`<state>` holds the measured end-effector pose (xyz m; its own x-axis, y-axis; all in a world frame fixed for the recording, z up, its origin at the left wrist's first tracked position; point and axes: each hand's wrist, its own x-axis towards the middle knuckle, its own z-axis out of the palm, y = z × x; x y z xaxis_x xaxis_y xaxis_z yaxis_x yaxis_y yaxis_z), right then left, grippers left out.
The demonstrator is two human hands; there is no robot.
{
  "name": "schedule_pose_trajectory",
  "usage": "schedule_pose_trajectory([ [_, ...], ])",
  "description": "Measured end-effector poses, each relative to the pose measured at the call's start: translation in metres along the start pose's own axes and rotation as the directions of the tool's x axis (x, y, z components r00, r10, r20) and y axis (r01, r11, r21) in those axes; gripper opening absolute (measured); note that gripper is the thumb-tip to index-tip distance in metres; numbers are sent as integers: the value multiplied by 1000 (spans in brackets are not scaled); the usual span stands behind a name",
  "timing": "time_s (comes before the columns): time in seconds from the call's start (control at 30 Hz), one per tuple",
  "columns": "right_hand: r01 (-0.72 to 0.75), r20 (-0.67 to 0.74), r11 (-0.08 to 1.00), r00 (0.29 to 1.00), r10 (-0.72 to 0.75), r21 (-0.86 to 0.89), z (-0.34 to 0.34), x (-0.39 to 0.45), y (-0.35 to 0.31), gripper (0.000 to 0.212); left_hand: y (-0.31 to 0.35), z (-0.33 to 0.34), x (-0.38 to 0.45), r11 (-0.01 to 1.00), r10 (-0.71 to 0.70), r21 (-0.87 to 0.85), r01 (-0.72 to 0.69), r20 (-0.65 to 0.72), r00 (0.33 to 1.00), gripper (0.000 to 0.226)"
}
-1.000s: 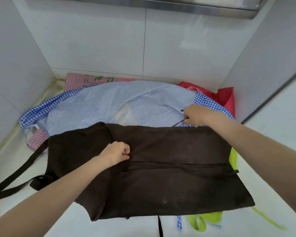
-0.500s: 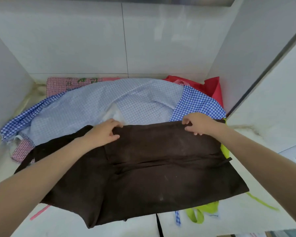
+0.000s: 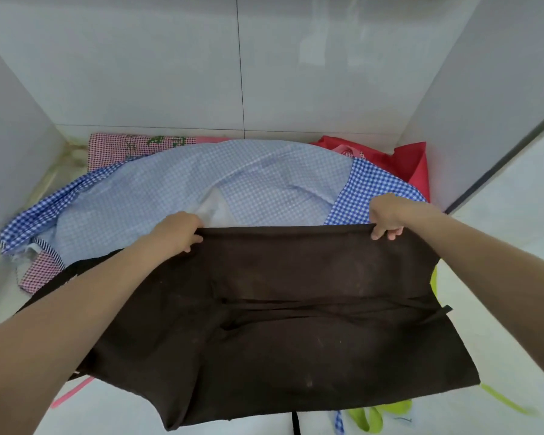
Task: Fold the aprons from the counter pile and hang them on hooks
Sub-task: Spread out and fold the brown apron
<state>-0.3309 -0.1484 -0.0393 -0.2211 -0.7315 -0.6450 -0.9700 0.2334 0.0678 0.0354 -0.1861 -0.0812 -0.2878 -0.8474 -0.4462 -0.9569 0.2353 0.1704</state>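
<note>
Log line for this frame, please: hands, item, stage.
left hand: grips far edge, left | right hand: grips far edge, right | item: dark brown apron on counter pile | stage: folding, not hung

White worktop [image 3: 500,277] carries apron pile: brown apron [image 3: 296,309] in front, blue gingham apron [image 3: 201,183] behind; red-check [image 3: 113,149], red [image 3: 415,164], green [image 3: 377,416] pieces at edges.

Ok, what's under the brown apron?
Lime green straps poke out beneath the brown apron, plus a pink strip and a blue checked apron. Anything under its middle is hidden.
</note>
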Motion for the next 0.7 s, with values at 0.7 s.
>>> schedule_pose_trajectory([
  [0.7,306,-10,930,951,-310,204,7,-3,-99,15,61,11,19,935,177,-288,-207,-127,976,17],
])
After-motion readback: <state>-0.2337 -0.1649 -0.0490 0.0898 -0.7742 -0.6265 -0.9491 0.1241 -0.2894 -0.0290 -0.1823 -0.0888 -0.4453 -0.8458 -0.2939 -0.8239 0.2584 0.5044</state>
